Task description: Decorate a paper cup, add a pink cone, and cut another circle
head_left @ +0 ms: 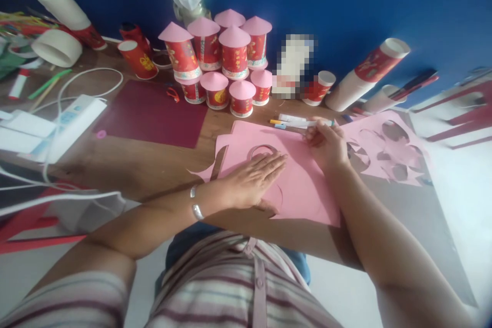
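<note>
My left hand (261, 179) lies flat with its fingers stretched out, pressing on a pink paper sheet (307, 184). A thin ring shape (263, 147) shows just past its fingers, partly covered. A curved line is visible on the paper below the hand. My right hand (326, 146) is closed at the sheet's far right edge, its fingers pinched round a slim white marker (326, 122) with a teal end. More markers (290, 122), with yellow and blue ends, lie just left of those fingers.
Red paper lanterns (235, 54) with pink cone tops stand stacked at the back. Cut pink paper (384, 146) with round holes lies right. A maroon sheet (157, 113), a white power strip (65, 128) and cables are left. Red and white tubes (369, 74) stand back right.
</note>
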`<state>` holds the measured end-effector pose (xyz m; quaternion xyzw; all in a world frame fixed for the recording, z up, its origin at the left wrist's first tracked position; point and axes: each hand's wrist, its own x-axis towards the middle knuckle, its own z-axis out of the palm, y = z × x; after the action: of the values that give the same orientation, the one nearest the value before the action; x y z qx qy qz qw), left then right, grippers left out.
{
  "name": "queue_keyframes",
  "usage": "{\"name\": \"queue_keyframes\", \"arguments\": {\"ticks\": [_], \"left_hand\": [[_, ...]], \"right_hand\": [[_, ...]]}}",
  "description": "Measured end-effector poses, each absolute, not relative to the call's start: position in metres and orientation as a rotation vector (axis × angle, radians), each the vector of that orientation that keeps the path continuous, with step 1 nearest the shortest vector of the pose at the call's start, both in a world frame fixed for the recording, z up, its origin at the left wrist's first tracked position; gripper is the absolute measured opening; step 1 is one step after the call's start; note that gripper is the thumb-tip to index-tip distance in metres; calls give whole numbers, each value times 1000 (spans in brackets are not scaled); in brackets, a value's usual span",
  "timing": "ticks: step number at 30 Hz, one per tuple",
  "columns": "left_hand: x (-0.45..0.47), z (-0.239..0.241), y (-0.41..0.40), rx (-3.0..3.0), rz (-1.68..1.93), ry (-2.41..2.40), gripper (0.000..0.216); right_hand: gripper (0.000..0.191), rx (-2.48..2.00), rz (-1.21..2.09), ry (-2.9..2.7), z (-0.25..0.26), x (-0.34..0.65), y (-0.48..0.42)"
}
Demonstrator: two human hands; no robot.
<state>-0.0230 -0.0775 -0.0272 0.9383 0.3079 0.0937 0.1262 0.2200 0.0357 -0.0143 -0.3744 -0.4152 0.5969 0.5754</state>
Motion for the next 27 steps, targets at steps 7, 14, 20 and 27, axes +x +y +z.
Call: {"name": "queue_keyframes", "arguments": {"ticks": [7,14,20,27], "left_hand": [[-20,-16,-74,2599,186,869,116],[-21,-9,-73,2556,196,845,103],[-19,-2,-72,2515,174,866,109],[-19,-8,-72,2557,167,855,103]], "right_hand": [[35,-948,1348,-996,-13,218,33],[38,-973,1192,-1263,16,205,32],[41,-912,1286,-1749,53,161,45],[54,-843,1464,-2169,62,120,64]]}}
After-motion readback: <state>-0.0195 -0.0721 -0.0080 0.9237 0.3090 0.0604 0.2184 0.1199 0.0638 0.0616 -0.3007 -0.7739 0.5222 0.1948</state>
